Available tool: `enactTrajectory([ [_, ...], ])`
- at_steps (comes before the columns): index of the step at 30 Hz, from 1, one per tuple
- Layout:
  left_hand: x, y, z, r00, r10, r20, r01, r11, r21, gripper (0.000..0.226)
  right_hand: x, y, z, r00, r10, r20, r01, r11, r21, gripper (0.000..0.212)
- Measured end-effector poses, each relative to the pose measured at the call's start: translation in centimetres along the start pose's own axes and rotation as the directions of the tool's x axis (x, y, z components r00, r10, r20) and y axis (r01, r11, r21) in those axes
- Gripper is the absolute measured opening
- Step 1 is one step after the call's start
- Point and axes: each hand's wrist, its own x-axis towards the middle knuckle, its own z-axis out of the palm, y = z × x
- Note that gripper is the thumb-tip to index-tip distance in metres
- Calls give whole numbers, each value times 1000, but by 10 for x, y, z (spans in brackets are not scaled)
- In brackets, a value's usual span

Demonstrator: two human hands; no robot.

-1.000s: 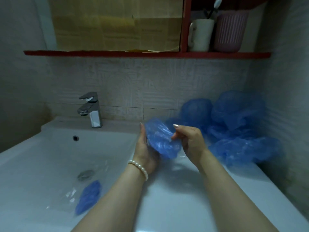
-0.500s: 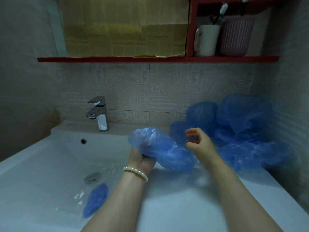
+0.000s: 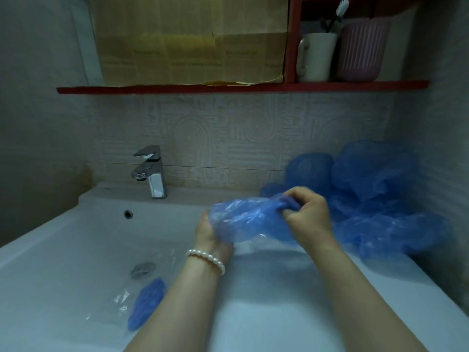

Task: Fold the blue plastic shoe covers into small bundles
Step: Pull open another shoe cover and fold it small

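Nearest the camera, two bare forearms are being extended over the white sink (image 3: 76,240). Inside the basin, just beside the drain (image 3: 143,270) on its near side, a folded blue bundle (image 3: 146,303) is lying next to a crumpled piece of clear plastic film (image 3: 119,303); whether the two are touching cannot be told.

Further out from the drain, toward the sink's right edge, a blue shoe cover (image 3: 250,221) is being held stretched between both hands above the flat white bench (image 3: 266,313) that adjoins the basin. The left hand (image 3: 209,231), with a pearl bracelet (image 3: 206,259) being worn at its wrist, is being kept clamped on the cover's left end, its fingers largely hidden under the plastic. The right hand (image 3: 308,212) is being kept closed in a fist-like grip on the cover's bunched right end, fingers curled inward around the material.

Beyond the right hand, well to the right of the drain, a loose pile of blue shoe covers (image 3: 375,199) is being kept on the bench against the tiled wall and the right-hand corner.

Behind the drain, at the sink's back rim, a chrome faucet (image 3: 151,171) is standing upright, with the overflow hole (image 3: 128,214) just below it in the basin wall.

Farthest off, above the faucet, a red shelf (image 3: 177,88) is being used to carry a sheet of cardboard (image 3: 190,41), and to its right a white mug (image 3: 317,57) with a toothbrush (image 3: 341,7) in it, just beside a pink ribbed cup (image 3: 363,49).
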Motion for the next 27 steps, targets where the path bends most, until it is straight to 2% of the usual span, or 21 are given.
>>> enactTrajectory([
  [1,-12,4,12,992,108,-60,-104,992,67,23,1,1,-1,979,-115,-166,102,991,-81,19],
  [2,-14,4,15,956,240,-167,-209,961,184,20,1,2,-3,940,-214,-267,168,968,-184,16],
  [3,-23,6,21,888,391,-242,-306,895,324,17,2,5,-3,899,-303,-315,215,934,-285,18],
  [4,-28,6,22,827,529,-193,-415,804,426,14,1,7,-2,877,-355,-325,236,905,-353,23],
  [5,-36,3,24,797,602,-44,-512,713,479,11,-1,8,0,862,-392,-323,258,886,-386,27],
  [6,-43,-1,28,786,605,125,-577,645,501,14,-1,8,4,860,-413,-301,282,875,-393,28],
  [7,-52,-6,34,808,522,274,-585,648,488,26,-3,6,8,865,-427,-265,312,869,-384,28],
  [8,-58,-12,39,846,395,358,-529,703,475,39,-4,5,12,875,-434,-213,344,868,-357,25],
  [10,-59,-23,44,916,147,373,-318,833,453,56,-6,6,19,908,-416,-53,384,875,-294,16],
  [11,-57,-24,44,931,97,351,-247,876,413,59,-7,7,21,918,-393,51,391,877,-280,12],
  [13,-50,-20,41,957,99,272,-182,937,299,52,-11,11,26,913,-326,245,391,873,-291,12],
  [14,-47,-15,39,969,102,226,-156,959,237,45,-13,12,26,912,-287,293,368,888,-275,19],
  [16,-42,-7,35,987,73,145,-102,975,199,30,-13,10,25,949,-182,256,229,959,-168,23],
  [18,-40,-4,30,992,59,115,-83,974,209,27,-10,10,22,989,-95,112,107,988,-111,16],
  [20,-39,-2,27,989,26,143,-53,980,193,24,-8,11,17,1000,14,-27,-18,989,-146,31],
  [21,-39,-1,27,986,-1,166,-29,984,176,21,-6,12,14,993,103,-54,-109,987,-122,41],
  [23,-40,1,27,983,-38,180,10,988,154,15,-4,13,7,952,305,40,-305,952,17,47],
  [25,-39,-2,27,987,-41,153,15,986,168,8,-3,15,2,873,403,276,-455,875,163,24],
  [26,-39,-3,26,992,-34,122,11,983,184,10,-3,17,1,842,425,333,-505,838,206,10],
  [27,-38,-4,25,997,-25,76,9,979,203,14,-2,18,0,830,453,326,-540,800,261,4],
])
